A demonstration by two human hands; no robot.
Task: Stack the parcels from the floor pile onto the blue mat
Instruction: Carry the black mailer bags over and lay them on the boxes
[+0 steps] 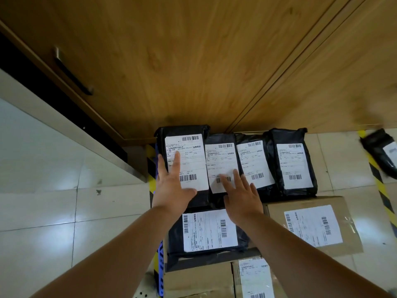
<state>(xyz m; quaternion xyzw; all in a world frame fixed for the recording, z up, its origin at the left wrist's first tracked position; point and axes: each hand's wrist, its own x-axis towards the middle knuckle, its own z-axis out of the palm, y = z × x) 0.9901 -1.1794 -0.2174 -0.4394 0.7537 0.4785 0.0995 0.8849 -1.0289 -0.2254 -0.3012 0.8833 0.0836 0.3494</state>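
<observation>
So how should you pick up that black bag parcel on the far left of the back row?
Take the far-left black plastic bag parcel by its two long side edges, coming from above and from the near end. It lies flat, label up, its right edge against the neighbouring black bag parcel. The left hand already lies flat on it, so that side is probably the easiest grip.

The floor [43, 211] is of pale glossy tiles. A strip of yellow and black tape [379, 181] runs over it at the right, and another short piece [150, 166] shows at the left of the parcels. Only a thin edge of the blue mat [160, 261] is visible. Black parcels [294, 162] lie in a row beside the wooden cabinet [193, 61], cardboard parcels [335, 229] nearer.
</observation>
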